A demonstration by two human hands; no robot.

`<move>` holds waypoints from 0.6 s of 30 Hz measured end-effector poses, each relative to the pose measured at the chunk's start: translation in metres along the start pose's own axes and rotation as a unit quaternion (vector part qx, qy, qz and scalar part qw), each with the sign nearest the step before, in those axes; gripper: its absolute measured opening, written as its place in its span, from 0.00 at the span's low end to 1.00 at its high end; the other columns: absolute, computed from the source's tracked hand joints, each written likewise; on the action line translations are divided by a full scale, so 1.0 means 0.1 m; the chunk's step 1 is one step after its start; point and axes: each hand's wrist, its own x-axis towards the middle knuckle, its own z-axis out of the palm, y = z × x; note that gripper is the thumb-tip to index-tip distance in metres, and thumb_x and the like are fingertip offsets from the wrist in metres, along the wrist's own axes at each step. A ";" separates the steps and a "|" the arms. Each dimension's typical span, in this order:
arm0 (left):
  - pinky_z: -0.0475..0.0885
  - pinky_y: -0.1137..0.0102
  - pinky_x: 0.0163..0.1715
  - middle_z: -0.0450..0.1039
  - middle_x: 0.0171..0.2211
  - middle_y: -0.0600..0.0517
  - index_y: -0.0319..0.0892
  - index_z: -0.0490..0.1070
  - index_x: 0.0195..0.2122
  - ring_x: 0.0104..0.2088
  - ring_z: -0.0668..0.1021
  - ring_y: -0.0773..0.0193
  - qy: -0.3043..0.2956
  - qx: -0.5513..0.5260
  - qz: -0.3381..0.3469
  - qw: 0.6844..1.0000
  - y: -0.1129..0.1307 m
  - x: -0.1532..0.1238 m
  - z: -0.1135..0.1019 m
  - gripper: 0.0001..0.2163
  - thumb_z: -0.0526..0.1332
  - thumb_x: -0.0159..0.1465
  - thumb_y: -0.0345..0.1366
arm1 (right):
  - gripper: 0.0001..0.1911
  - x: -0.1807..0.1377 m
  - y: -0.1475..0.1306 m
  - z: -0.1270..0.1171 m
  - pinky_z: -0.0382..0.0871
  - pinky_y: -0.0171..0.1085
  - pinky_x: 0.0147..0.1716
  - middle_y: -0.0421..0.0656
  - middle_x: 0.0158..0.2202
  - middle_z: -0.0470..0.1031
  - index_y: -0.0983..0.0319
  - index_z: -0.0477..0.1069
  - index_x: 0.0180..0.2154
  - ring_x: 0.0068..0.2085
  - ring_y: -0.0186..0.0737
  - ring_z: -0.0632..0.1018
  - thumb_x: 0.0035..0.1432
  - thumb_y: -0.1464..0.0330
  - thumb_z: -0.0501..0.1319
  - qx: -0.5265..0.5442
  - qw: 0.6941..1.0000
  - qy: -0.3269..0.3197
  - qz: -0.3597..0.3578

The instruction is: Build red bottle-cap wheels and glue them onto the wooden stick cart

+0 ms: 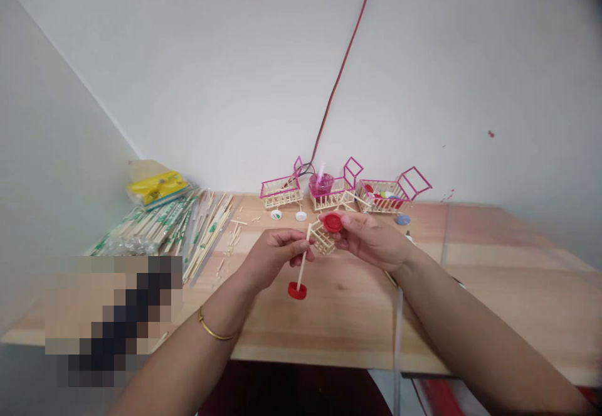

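Observation:
My left hand [282, 253] pinches a thin wooden stick [303, 265] that slants downward. A red bottle cap [297, 291] sits at the stick's lower end. Close by on the right, my right hand [369, 237] grips a second red bottle cap [333, 222] between thumb and fingers, near the stick's upper end. Between the two hands shows a small lattice of pale sticks [323, 240]; whether it hangs from the held stick or rests on the table I cannot tell.
Three stick-built carts with pink trim, left [281, 194], middle [332, 201] and right [383, 196], line the wall. Loose caps, including a blue cap [403, 219], lie before them. Bundled chopsticks [157, 224] and a yellow bag [157, 187] occupy the table's left side.

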 end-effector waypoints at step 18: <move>0.54 0.81 0.16 0.73 0.24 0.49 0.32 0.76 0.33 0.17 0.65 0.79 -0.102 -0.266 -0.187 0.940 0.07 -0.12 0.16 0.08 0.68 0.56 0.33 | 0.17 0.04 0.15 0.11 0.68 0.38 0.38 0.41 0.29 0.72 0.65 0.74 0.44 0.32 0.34 0.76 0.59 0.59 0.62 0.046 0.990 -0.087 0.099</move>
